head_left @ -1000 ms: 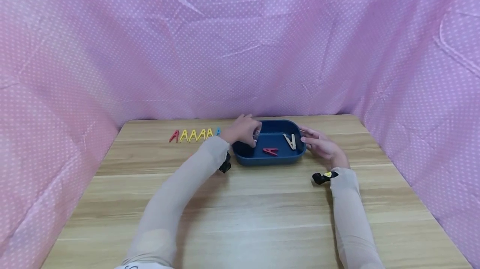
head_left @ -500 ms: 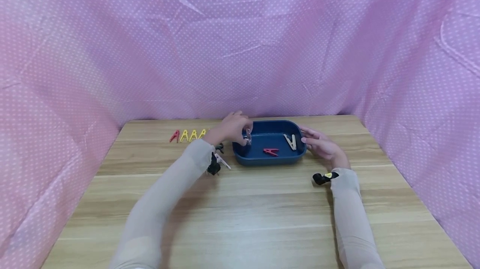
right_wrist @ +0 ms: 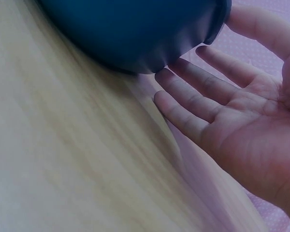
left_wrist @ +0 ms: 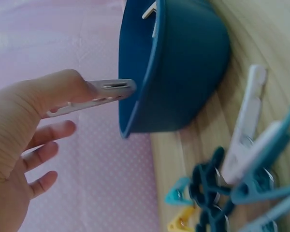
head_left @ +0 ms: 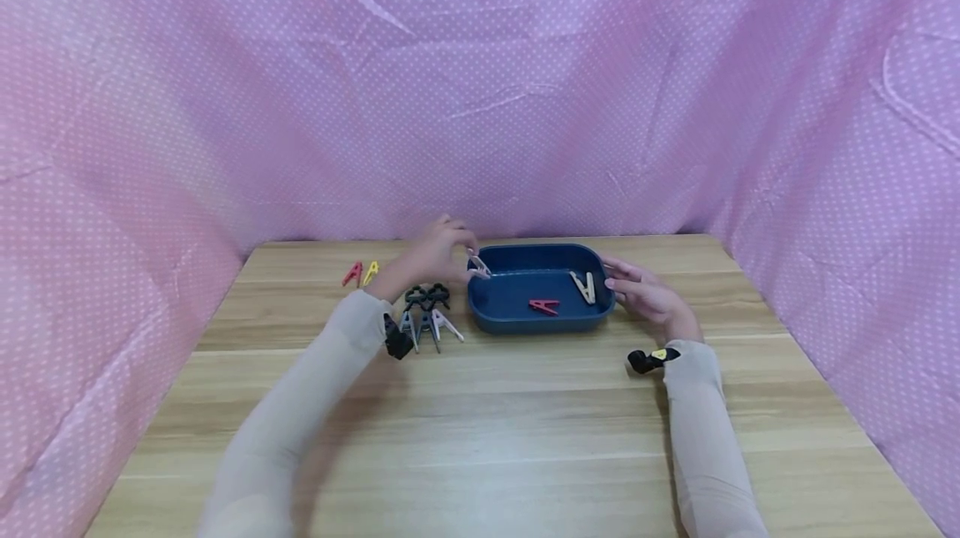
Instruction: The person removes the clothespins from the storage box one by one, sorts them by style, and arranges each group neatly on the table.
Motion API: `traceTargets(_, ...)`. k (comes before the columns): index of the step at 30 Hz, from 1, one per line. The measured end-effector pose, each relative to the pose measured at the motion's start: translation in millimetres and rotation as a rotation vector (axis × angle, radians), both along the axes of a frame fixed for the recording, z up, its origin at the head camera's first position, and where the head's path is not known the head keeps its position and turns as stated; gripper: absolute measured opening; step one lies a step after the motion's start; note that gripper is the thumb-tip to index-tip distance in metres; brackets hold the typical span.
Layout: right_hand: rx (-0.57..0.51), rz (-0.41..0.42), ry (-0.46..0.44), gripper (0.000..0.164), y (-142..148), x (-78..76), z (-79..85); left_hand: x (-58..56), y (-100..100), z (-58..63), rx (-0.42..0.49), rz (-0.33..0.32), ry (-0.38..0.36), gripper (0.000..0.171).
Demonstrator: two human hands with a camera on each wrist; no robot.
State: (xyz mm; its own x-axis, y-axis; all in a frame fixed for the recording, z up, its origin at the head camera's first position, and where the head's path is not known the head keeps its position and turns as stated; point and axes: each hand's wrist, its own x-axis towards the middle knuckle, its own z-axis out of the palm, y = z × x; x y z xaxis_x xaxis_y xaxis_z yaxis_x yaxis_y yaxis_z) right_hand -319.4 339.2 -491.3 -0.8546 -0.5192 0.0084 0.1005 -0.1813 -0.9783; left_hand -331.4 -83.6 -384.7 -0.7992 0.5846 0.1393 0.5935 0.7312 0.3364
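My left hand pinches a pale pinkish-white clothespin between thumb and index finger, its other fingers loosely spread. The clothespin's tip is at the left rim of a blue bin. Inside the bin lie a red clothespin and a cream clothespin. At the bin's right end, my right hand holds the rim, thumb over it and fairly straight fingers against the outside wall. In the right wrist view, the thumb tip is hidden behind the rim.
Left of the bin are a red clothespin, a yellow clothespin, dark green clothespins and a white clothespin. My left hand and sleeve cover others. A pink dotted curtain hangs behind the wooden table.
My left hand has come up and left from inside the bin to its left rim, bringing the pale clothespin. More dark and white clothespins are uncovered. My right hand stays on the bin.
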Motion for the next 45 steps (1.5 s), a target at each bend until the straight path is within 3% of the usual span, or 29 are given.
traceTargets(7, -0.013, -0.022, -0.02, 0.059, -1.9, 0.9, 1.4, 4.3, -30.0, -9.8, 0.187, 0.059, 0.008, 0.031)
traceTargets(15, -0.005, -0.022, -0.024, 0.058, -2.7, -0.3, 1.5, 17.0, -65.9, -17.0, 0.246, 0.133, 0.038, 0.03)
traceTargets(20, 0.0, -0.021, -0.017, 0.056, -3.3, -1.0, 1.5, 25.1, -91.2, -19.5, 0.251, 0.183, 0.048, 0.032)
traceTargets(30, -0.023, -0.008, -0.037, 0.054, -2.9, -1.0, 0.5, 36.9, -134.3, -38.7, 0.232, 0.225, 0.074, 0.031)
traceTargets(45, 0.04, -0.008, -0.039, 0.056, -0.2, 1.9, 4.4, 47.1, -162.8, -50.6, 0.146, 0.232, 0.029, 0.023)
